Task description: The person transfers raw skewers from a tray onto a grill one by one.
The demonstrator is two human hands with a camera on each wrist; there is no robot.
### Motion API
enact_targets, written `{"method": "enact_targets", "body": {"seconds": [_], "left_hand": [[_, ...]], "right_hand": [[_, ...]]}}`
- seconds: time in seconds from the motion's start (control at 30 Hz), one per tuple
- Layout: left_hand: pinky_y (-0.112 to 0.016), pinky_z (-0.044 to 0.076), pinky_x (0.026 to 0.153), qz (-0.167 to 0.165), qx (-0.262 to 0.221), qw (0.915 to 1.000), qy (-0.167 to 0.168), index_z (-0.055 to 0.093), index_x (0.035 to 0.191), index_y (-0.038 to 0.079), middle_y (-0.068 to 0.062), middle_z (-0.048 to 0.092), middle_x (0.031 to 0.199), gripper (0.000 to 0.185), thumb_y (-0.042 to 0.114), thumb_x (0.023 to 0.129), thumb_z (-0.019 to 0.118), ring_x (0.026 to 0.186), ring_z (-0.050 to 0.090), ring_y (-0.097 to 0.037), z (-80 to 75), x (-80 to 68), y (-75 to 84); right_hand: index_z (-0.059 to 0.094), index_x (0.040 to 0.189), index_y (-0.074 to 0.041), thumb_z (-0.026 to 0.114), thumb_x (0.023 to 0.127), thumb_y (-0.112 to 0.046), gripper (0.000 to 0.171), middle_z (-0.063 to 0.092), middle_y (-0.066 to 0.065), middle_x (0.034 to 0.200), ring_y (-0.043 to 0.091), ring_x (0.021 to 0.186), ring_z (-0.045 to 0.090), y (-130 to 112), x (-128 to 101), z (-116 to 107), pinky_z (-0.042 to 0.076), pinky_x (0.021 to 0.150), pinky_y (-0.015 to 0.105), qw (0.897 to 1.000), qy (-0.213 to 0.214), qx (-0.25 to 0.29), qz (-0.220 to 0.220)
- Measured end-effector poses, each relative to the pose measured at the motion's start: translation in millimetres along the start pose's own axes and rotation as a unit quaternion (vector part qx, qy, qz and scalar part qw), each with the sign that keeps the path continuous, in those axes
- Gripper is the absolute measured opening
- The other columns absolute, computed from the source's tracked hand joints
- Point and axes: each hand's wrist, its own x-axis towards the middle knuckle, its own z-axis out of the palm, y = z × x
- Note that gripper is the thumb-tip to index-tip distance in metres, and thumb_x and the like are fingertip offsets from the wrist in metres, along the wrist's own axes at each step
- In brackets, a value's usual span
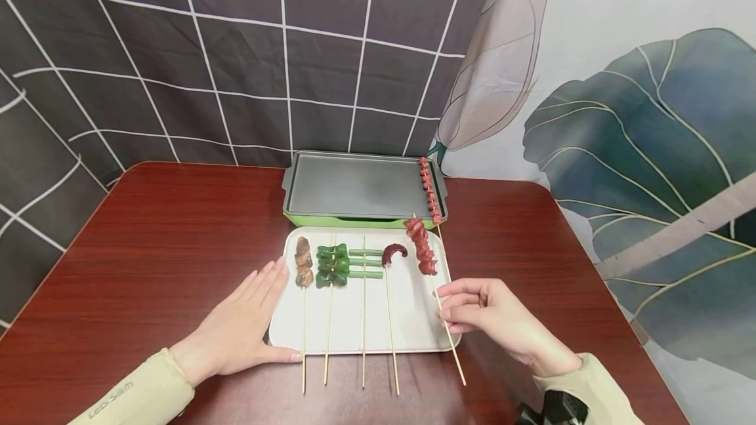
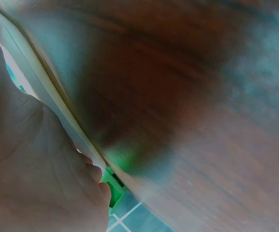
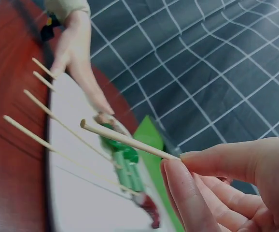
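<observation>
A white tray (image 1: pixel 407 326) lies on the red-brown table (image 1: pixel 165 235) and carries several skewers. My right hand (image 1: pixel 445 307) pinches the stick of the rightmost one, a spiral red sausage skewer (image 1: pixel 422 248), which still rests on the tray. In the right wrist view the thumb and forefinger of that hand (image 3: pixel 178 159) close on the stick (image 3: pixel 125 140). My left hand (image 1: pixel 266 307) lies flat on the table against the tray's left edge, thumb along the front corner. The left wrist view has only my palm (image 2: pixel 28 159) and the tray rim (image 2: pixel 48 92).
The tray also carries a brown skewer (image 1: pixel 304 261), a green pepper skewer (image 1: pixel 331 266), a green bean skewer (image 1: pixel 365 263) and a dark red curl (image 1: pixel 394 253). Behind it stands a green grill pan (image 1: pixel 354 185) with a thin red skewer (image 1: pixel 430 192) at its right edge.
</observation>
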Motion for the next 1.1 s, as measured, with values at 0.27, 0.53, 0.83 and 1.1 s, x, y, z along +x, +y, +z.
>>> {"method": "enact_targets", "body": {"seconds": [0.27,0.53,0.83,1.1], "left_hand": [[-0.050,0.021,0.121,-0.002,-0.001,1.0000,0.000,0.025,0.156,-0.011,-0.026,0.019,0.164,0.128,0.089,0.080,0.049,0.150,0.021,-0.039,0.0,-0.4,-0.2],[-0.050,0.021,0.121,-0.006,-0.007,1.0000,-0.004,0.024,0.156,-0.011,-0.026,0.018,0.164,0.128,0.089,0.080,0.048,0.150,0.020,-0.039,-1.1,-0.7,0.4],[-0.050,0.022,0.121,-0.005,-0.010,0.9999,-0.003,0.025,0.156,-0.011,-0.026,0.019,0.164,0.128,0.088,0.080,0.049,0.150,0.021,-0.039,-1.7,-1.2,1.1],[-0.050,0.022,0.121,-0.002,-0.006,1.0000,0.001,0.025,0.155,-0.011,-0.026,0.020,0.163,0.127,0.088,0.080,0.049,0.150,0.022,-0.039,-2.4,-0.7,1.3]], "right_hand": [[0.059,0.122,0.018,0.072,0.089,0.005,0.037,0.072,0.026,0.102,0.023,0.087,0.073,-30,31,-19,0.061,0.081,0.043,0.998,0.055,-0.016,-0.029],[0.055,0.127,0.022,0.068,0.091,0.007,0.041,0.074,0.019,0.098,0.019,0.084,0.074,-58,85,-34,0.060,0.082,0.040,0.996,0.078,-0.009,-0.048],[0.062,0.124,0.017,0.067,0.094,0.003,0.034,0.074,0.018,0.095,0.015,0.077,0.073,-64,143,-34,0.061,0.079,0.033,0.994,0.095,-0.044,0.026],[0.066,0.121,0.011,0.071,0.094,-0.003,0.030,0.074,0.015,0.090,0.012,0.068,0.071,-68,161,-34,0.061,0.079,0.034,0.985,0.117,-0.093,0.083]]}}
